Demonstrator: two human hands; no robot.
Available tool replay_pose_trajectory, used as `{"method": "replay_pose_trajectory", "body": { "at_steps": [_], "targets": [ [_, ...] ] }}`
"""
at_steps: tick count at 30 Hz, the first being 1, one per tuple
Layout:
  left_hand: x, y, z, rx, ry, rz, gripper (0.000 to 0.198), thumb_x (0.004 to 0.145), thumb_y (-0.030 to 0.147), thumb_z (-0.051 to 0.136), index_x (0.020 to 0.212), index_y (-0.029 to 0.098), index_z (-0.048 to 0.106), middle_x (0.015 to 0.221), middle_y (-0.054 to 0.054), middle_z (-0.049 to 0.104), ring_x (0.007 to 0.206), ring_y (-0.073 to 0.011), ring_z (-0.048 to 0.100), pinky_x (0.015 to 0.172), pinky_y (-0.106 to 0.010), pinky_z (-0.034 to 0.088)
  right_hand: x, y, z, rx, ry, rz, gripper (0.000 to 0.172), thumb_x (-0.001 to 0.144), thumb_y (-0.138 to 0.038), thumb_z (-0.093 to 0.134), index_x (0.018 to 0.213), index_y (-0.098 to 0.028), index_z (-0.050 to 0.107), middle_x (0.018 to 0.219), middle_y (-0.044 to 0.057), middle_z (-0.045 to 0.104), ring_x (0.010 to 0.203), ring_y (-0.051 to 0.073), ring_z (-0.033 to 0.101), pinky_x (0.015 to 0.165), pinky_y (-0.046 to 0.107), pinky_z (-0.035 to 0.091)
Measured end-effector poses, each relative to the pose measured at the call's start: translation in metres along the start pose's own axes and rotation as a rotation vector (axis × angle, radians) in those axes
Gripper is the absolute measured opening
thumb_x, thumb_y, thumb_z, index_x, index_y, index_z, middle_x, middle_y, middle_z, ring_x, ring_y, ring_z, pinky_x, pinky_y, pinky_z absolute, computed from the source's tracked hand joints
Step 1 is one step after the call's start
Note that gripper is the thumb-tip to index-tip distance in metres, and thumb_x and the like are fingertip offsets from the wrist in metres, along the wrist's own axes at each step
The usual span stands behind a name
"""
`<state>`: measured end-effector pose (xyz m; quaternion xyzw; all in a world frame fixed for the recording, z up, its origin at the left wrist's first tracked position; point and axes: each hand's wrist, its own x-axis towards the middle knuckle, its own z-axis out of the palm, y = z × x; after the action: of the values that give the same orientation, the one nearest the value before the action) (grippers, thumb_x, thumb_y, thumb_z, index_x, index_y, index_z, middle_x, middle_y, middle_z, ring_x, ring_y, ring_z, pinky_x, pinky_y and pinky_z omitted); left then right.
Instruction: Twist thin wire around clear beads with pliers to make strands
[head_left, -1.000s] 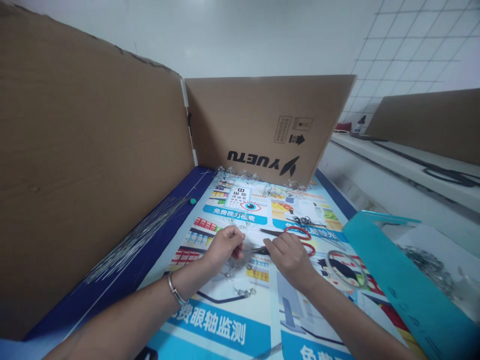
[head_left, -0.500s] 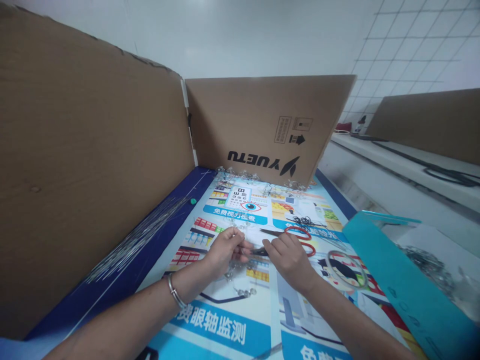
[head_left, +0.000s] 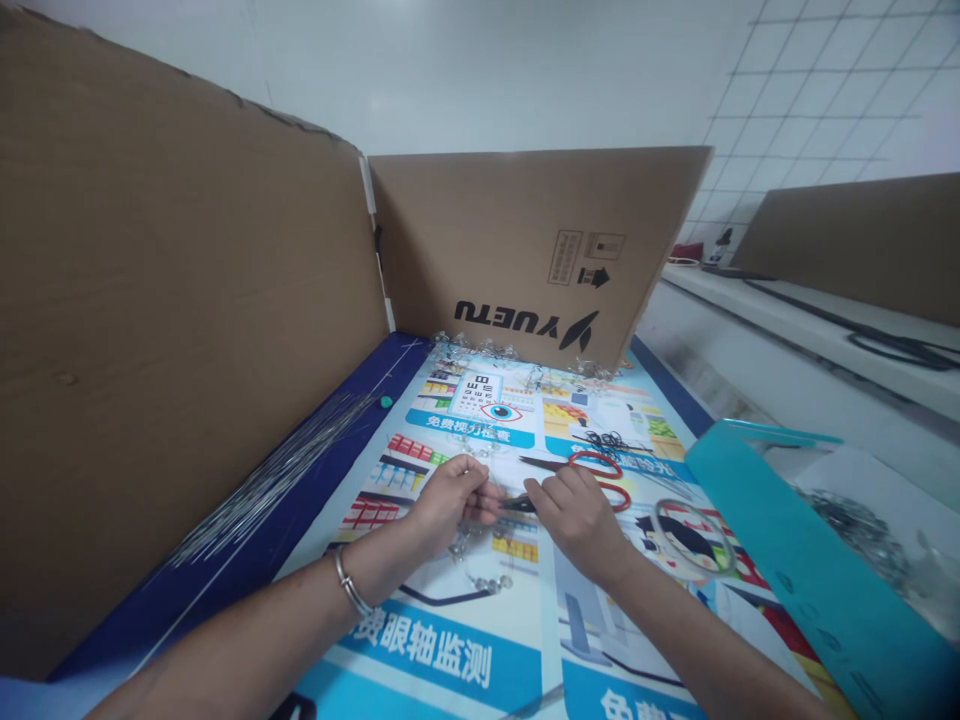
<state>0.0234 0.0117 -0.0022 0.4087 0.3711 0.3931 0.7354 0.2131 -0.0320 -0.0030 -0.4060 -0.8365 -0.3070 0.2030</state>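
Observation:
My left hand (head_left: 454,500) has thumb and forefinger pinched on a thin wire strand. Clear beads (head_left: 487,583) on fine wire lie below that hand on the printed mat. My right hand (head_left: 581,520) is closed around what look like small pliers (head_left: 519,504); their dark, narrow jaws point left to my left fingertips, and the handles are hidden in my fist. Whether the jaws grip the wire is too small to tell. Just behind the right hand lie red-handled scissors (head_left: 598,465), partly covered by it.
Loose metal wires (head_left: 277,475) lie along the left edge beside a tall cardboard panel (head_left: 187,300). Beaded pieces (head_left: 487,348) line the back panel (head_left: 525,230). Right of my hands are black wire (head_left: 606,443), a wire coil (head_left: 731,545) and a teal-edged box (head_left: 772,520) holding metal pieces.
Almost nothing differs. Both hands stay in place, with the pliers pointing at the left fingertips; the left fingers shift very slightly.

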Motion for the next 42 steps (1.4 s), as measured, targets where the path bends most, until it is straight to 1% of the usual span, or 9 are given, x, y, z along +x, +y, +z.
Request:
{"method": "replay_pose_trajectory", "body": {
  "at_steps": [8,15,20,23,25,29,34,37,42],
  "targets": [
    [-0.001,0.0,0.001,0.041,-0.003,0.018,0.017,0.077,0.028,0.056,0.072,0.016,0.046,0.063,-0.004,0.064,0.048,-0.0123,0.06,0.045,-0.021,0.046,-0.001,-0.001,0.004,0.02,-0.022,0.005,0.021,0.085,-0.007,0.043,0.094,-0.012,0.061,0.067,0.005,0.052,0.067,0.017,0.041,0.066,0.034,0.031],
    [-0.003,0.007,0.001,0.18,-0.046,0.148,0.02,0.076,0.035,0.056,0.073,0.018,0.045,0.063,0.0,0.063,0.049,-0.0106,0.057,0.047,-0.02,0.043,-0.008,-0.003,0.013,0.107,-0.11,0.069,0.023,0.084,-0.006,0.041,0.093,-0.013,0.061,0.068,0.006,0.055,0.068,0.017,0.046,0.065,0.032,0.032],
    [-0.001,0.011,0.0,0.356,-0.098,0.263,0.016,0.079,0.031,0.051,0.072,0.018,0.046,0.061,0.001,0.061,0.053,-0.0107,0.056,0.051,-0.02,0.044,-0.001,-0.006,0.008,0.254,-0.291,0.169,0.018,0.078,-0.008,0.047,0.075,-0.016,0.062,0.063,0.005,0.059,0.061,0.016,0.05,0.057,0.028,0.03],
    [-0.003,0.013,0.0,0.415,-0.143,0.33,0.012,0.08,0.027,0.048,0.071,0.018,0.047,0.06,0.001,0.06,0.054,-0.0108,0.055,0.054,-0.021,0.044,0.005,-0.006,0.001,0.376,-0.423,0.251,0.013,0.078,-0.017,0.053,0.071,-0.019,0.063,0.064,0.003,0.063,0.057,0.014,0.052,0.051,0.024,0.027],
    [-0.006,0.014,0.001,0.473,-0.17,0.377,0.011,0.081,0.024,0.046,0.071,0.018,0.048,0.061,0.001,0.06,0.056,-0.0111,0.054,0.056,-0.021,0.044,0.009,-0.004,-0.005,0.473,-0.513,0.284,0.013,0.079,-0.024,0.055,0.069,-0.02,0.063,0.063,0.001,0.064,0.053,0.013,0.052,0.047,0.023,0.025],
    [-0.014,0.017,0.002,0.717,-0.231,0.484,0.014,0.081,0.017,0.043,0.071,0.019,0.053,0.065,0.0,0.06,0.061,-0.0117,0.055,0.06,-0.022,0.042,0.011,0.004,-0.014,0.682,-0.695,0.288,0.018,0.076,-0.031,0.057,0.063,-0.02,0.062,0.054,-0.003,0.061,0.047,0.01,0.049,0.042,0.021,0.023],
    [-0.02,0.018,0.002,0.962,-0.314,0.554,0.018,0.081,0.014,0.041,0.077,0.02,0.058,0.068,0.0,0.063,0.064,-0.0121,0.057,0.061,-0.021,0.04,0.011,0.012,-0.022,0.853,-0.871,0.286,0.023,0.077,-0.035,0.055,0.061,-0.019,0.062,0.049,-0.006,0.059,0.043,0.008,0.049,0.043,0.019,0.029],
    [-0.017,0.02,0.001,1.002,-0.269,0.54,0.017,0.081,0.018,0.043,0.077,0.02,0.059,0.072,0.001,0.065,0.067,-0.0124,0.058,0.062,-0.02,0.04,0.011,0.012,-0.02,0.814,-0.864,0.334,0.021,0.076,-0.035,0.055,0.064,-0.02,0.063,0.052,-0.004,0.06,0.047,0.01,0.051,0.045,0.02,0.029],
    [-0.003,0.022,-0.006,0.987,-0.111,0.44,0.016,0.079,0.025,0.048,0.068,0.018,0.058,0.065,0.002,0.063,0.063,-0.0121,0.058,0.059,-0.02,0.041,0.015,0.003,-0.013,0.578,-0.736,0.468,0.02,0.076,-0.033,0.053,0.072,-0.018,0.065,0.068,0.005,0.064,0.063,0.018,0.055,0.051,0.024,0.026]
  ]
}}
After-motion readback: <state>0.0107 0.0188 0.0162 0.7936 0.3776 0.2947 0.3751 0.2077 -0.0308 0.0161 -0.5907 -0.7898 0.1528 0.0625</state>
